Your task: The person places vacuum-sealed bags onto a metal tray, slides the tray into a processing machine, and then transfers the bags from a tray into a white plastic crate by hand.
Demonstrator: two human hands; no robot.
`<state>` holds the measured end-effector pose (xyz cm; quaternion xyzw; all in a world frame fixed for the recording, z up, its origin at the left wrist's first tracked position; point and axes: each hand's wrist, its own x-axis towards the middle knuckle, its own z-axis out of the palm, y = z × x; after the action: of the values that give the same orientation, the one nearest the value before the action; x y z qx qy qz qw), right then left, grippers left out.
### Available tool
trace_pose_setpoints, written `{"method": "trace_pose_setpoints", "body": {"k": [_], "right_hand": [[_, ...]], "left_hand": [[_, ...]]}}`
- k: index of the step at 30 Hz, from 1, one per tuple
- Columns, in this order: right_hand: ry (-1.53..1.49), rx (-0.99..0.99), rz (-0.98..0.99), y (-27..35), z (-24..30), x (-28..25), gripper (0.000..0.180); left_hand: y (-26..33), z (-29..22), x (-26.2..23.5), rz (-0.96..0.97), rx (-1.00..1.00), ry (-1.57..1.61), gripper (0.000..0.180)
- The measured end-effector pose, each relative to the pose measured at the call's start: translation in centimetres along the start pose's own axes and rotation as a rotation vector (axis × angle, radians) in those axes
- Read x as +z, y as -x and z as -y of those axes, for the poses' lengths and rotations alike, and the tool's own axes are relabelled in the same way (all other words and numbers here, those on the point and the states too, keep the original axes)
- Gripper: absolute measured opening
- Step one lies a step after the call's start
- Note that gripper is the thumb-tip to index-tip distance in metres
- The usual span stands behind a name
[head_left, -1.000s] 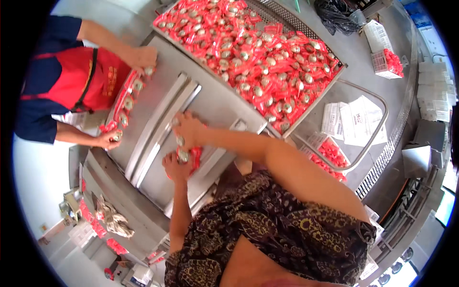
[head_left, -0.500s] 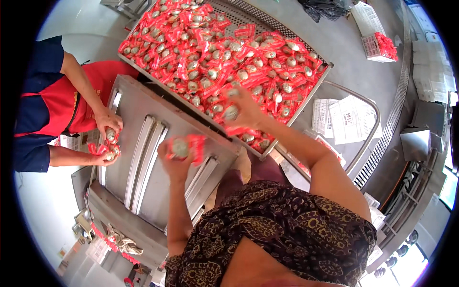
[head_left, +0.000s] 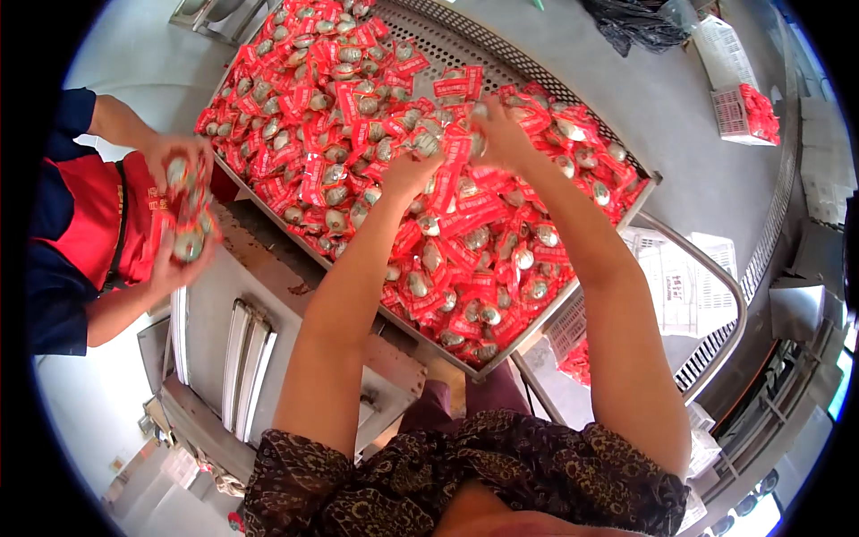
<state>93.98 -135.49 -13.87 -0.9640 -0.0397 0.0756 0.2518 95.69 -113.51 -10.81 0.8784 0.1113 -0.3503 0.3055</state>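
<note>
A large metal tray [head_left: 428, 61] with a perforated base holds a heap of greenish-grey eggs sealed in red and clear plastic [head_left: 335, 192]. Both my arms reach over the heap. My left hand [head_left: 409, 174] is closed on a packaged egg [head_left: 427, 143] near the middle of the tray. Just right of it, my right hand [head_left: 503, 139] curls around another packaged egg [head_left: 478, 143]; its fingers are slightly blurred. A red wrapper end [head_left: 455, 161] hangs between the two hands.
At left, a co-worker in a red apron [head_left: 89, 206] holds several packaged eggs [head_left: 188, 215] in both hands. A steel machine [head_left: 219, 304] stands below the tray's left side. A bent metal rail [head_left: 716, 268] and white crates [head_left: 693, 286] are at right; a black bag [head_left: 626, 22] lies beyond.
My left hand has moved from above the steel machine up to the tray's middle. My right hand has shifted up and right over the heap. The co-worker has raised their eggs.
</note>
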Motion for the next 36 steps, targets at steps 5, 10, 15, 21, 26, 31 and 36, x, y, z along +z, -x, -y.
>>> {"method": "trace_pose_setpoints", "body": {"k": [5, 10, 15, 21, 26, 31, 36], "right_hand": [[0.175, -0.065, -0.067, -0.7, -1.0, 3.6, 0.087], [0.117, 0.075, -0.206, -7.9, -4.2, 4.4, 0.081], [-0.276, 0.491, -0.335, -13.6, -7.0, 3.6, 0.097], [0.038, 0.292, -0.456, -12.0, -4.8, 5.7, 0.091], [0.276, -0.204, 0.094, -5.7, -2.7, 8.2, 0.067], [0.109, -0.192, -0.038, -2.4, -0.1, 8.7, 0.073], [-0.128, -0.178, -0.052, 7.2, 3.1, 8.0, 0.063]], "left_hand": [[-4.5, -2.0, 3.2, -0.088, -0.001, -0.199, 0.064], [-10.3, -5.1, 3.3, -0.407, 0.222, -0.283, 0.062], [-18.5, -6.4, 1.7, -0.73, 0.194, -0.324, 0.099], [-20.1, -0.4, -2.1, -0.422, 0.282, -0.316, 0.094], [-12.6, 0.5, -0.2, -0.413, 0.552, -0.684, 0.073], [-0.9, -1.5, -5.7, -0.262, 0.661, -0.354, 0.063], [17.1, 3.0, -15.7, -0.397, 0.886, -0.211, 0.04]]}}
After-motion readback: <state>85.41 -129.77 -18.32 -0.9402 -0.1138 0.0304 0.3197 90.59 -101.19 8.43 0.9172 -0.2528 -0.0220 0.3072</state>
